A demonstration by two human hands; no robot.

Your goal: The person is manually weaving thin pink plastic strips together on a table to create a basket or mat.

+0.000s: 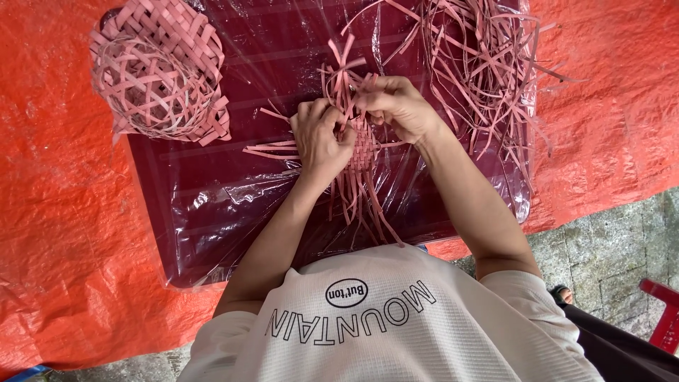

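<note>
— While both hands are working over the dark red table (212, 212), which way is the woven piece (363, 145) lying from them?

— It is sitting right between them, touching both. Its long axis is running away from the person's body toward the far edge, with loose strip ends (357, 201) trailing back toward the chest and others fanning out beyond the fingers.

— Which hand is nearer?

— The left hand (322, 138) is lying closer in, curled and pressing on the piece's left side. The right hand (396, 106) is reaching slightly farther, pinching the upright strips (344, 71) at the far end.

— And the material?

— Flat, thin pink strips, stiff enough to be holding a crease, crossing in a tight checker weave. A clear, wrinkled plastic sheet is covering the table. A pile of loose strips (481, 64) is lying just beyond the right hand; finished open-weave baskets (159, 71) are sitting well apart on the left, over an orange tarp (64, 212).
</note>
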